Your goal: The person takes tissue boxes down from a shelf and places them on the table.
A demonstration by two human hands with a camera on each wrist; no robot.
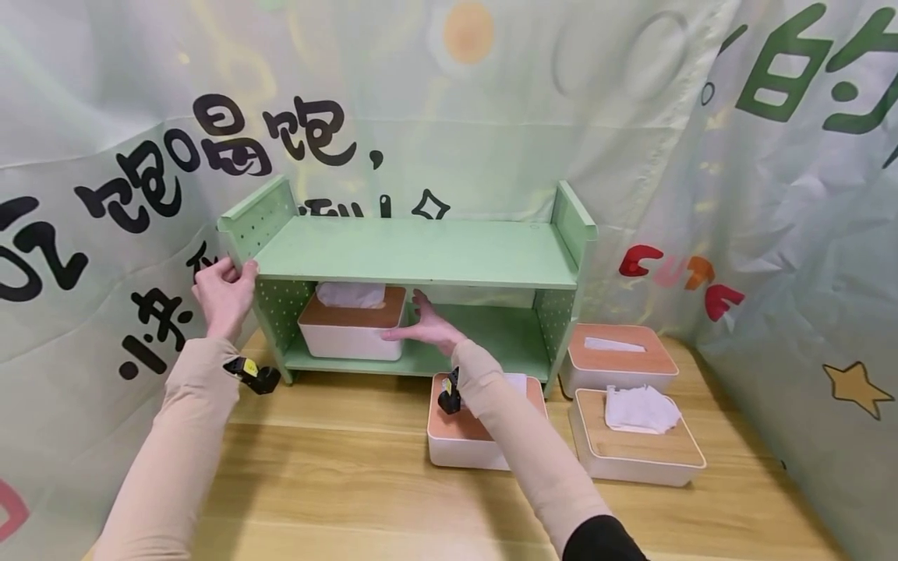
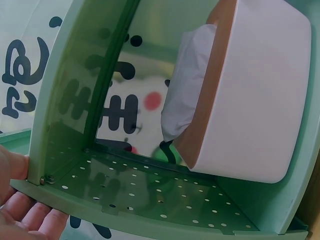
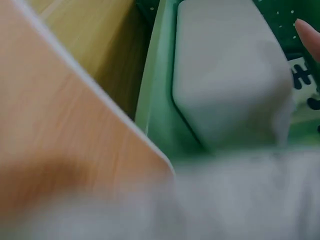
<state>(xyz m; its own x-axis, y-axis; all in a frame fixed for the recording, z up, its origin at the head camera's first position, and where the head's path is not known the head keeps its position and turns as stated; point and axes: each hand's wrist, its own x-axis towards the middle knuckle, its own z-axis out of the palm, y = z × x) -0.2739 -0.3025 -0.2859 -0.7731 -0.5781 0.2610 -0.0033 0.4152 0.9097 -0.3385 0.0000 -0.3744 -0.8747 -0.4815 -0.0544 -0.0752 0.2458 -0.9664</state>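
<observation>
A green two-tier shelf (image 1: 421,249) with perforated side panels stands on the wooden table. My left hand (image 1: 226,294) grips the front edge of its left side panel; in the left wrist view the fingers (image 2: 35,217) curl under that edge with the thumb above. On the lower tier, at the left, sits a white tissue box (image 1: 354,343) with a wood-brown lid and a white tissue sticking out. My right hand (image 1: 429,326) is at this box's right front corner, fingers spread, thumb across the front face. The right wrist view shows only one fingertip (image 3: 309,37) beside the box.
Another tissue box (image 1: 449,450) stands on the table before the shelf, partly under my right forearm. To the right are two more, one box with tissue out (image 1: 634,463) and one farther back (image 1: 620,362). A printed curtain (image 1: 449,93) surrounds the table.
</observation>
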